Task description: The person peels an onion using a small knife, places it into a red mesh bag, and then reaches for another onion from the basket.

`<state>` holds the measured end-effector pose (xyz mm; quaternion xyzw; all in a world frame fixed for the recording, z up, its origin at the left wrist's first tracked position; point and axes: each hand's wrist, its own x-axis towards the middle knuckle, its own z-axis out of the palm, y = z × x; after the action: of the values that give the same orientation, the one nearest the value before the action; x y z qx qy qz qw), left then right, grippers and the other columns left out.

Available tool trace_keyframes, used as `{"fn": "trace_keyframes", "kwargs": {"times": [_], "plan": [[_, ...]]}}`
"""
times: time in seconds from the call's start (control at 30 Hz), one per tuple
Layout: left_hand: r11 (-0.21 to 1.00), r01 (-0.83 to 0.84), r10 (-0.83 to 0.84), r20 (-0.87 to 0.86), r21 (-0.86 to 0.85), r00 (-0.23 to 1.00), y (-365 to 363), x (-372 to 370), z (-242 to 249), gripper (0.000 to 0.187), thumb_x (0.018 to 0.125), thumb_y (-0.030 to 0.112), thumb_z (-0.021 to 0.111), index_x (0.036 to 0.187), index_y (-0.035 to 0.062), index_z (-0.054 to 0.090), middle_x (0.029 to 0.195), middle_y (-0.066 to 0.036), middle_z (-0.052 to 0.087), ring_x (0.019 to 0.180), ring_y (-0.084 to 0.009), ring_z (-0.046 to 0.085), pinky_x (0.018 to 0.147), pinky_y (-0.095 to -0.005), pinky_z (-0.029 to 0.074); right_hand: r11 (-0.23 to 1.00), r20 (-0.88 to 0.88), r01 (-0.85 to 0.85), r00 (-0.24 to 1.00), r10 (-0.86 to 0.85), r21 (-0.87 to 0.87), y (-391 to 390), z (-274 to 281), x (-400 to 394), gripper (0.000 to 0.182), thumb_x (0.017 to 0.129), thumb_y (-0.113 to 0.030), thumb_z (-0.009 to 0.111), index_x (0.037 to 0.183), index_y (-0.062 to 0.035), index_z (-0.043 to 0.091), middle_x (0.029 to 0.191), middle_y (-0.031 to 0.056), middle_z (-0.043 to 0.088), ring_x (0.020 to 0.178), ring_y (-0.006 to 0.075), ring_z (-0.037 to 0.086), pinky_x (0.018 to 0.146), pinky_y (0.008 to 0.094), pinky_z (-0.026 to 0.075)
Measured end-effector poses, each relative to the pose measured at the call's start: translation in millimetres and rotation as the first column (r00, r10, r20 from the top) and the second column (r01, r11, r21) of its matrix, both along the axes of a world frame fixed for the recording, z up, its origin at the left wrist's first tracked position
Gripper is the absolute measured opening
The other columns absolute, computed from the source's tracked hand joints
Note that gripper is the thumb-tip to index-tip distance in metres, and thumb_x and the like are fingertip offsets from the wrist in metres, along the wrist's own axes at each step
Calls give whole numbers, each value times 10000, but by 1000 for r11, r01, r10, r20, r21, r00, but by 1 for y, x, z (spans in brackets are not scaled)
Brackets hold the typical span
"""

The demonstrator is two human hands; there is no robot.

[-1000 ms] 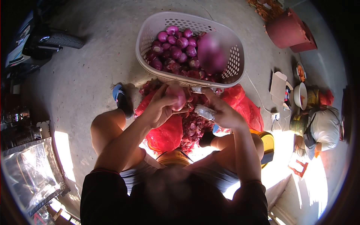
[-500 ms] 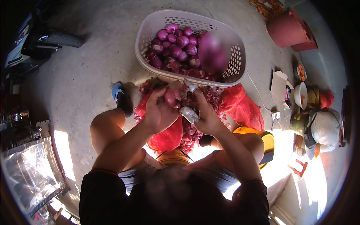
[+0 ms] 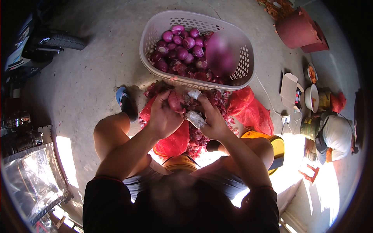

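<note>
A red onion (image 3: pixel 176 101) is held in my left hand (image 3: pixel 164 118), its fingers wrapped round the near side. Close beside it is my right hand (image 3: pixel 210 119), with whitish wrapping on the thumb and a fingertip; its fingers are bent towards the onion, and whether they grip anything is too small to tell. Beneath both hands lie loose onion skins (image 3: pixel 198 139) and a red mesh bag (image 3: pixel 173 143). Just beyond them stands a grey basket (image 3: pixel 155 72) holding several purple onions (image 3: pixel 189 42). A blurred spot covers part of the basket's right side.
Another red mesh bag (image 3: pixel 254 114) lies right of the skins. A yellow bucket (image 3: pixel 276 149) stands by my right knee. At the right are a person (image 3: pixel 336 134), a white bowl (image 3: pixel 311 98), an open box (image 3: pixel 289 89) and red tubs (image 3: pixel 297 29). A wheel (image 3: pixel 66 40) is at the upper left.
My left hand and the onion have shifted slightly left. The wrapped fingertip of my right hand has moved a little left and down. A small reddish piece now shows by the basket's near rim.
</note>
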<state>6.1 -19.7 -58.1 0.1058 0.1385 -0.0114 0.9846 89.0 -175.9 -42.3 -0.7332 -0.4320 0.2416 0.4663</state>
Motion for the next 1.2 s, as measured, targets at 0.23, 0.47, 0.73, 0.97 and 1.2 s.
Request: {"fn": "trace_keyframes", "kwargs": {"times": [0.23,0.47,0.73,0.97,1.2], "plan": [[999,31,-30,24,-21,999,2,-2,0,443,915,383,356,1216,89,493,1133,-77,580,1035,-227,543,923,-379,389,996,18,75,997,-75,47,4,-5,1,687,809,-194,636,1356,-64,240,945,205,617,785,395,612,651,429,477],[996,19,-17,-25,84,1000,4,-3,-10,381,916,398,349,1080,110,536,1027,-43,583,976,-165,530,898,-340,382,997,93,-42,995,47,-63,4,3,8,679,786,-178,647,1333,-89,253,841,174,612,738,397,598,598,446,456],[978,15,3,-85,206,996,1,4,13,429,905,400,348,1156,76,473,1114,-38,534,1013,-170,502,896,-366,396,997,-167,-74,983,77,24,6,16,7,604,834,-138,615,1314,-52,259,984,170,606,926,330,600,792,393,452],[975,44,-17,-125,220,992,4,1,18,440,898,362,328,1188,55,450,1143,-64,524,1001,-188,512,858,-367,411,982,-219,-183,961,170,-42,3,16,9,523,898,-70,538,1334,-71,249,1244,120,453,1008,187,582,824,317,449],[966,110,-68,-177,236,982,10,1,16,412,908,361,310,1150,71,472,1088,-55,552,917,-192,555,794,-336,447,978,-67,-162,986,154,-134,7,12,10,535,868,-82,583,1313,-80,286,1094,119,568,1043,244,587,812,327,453]]}}
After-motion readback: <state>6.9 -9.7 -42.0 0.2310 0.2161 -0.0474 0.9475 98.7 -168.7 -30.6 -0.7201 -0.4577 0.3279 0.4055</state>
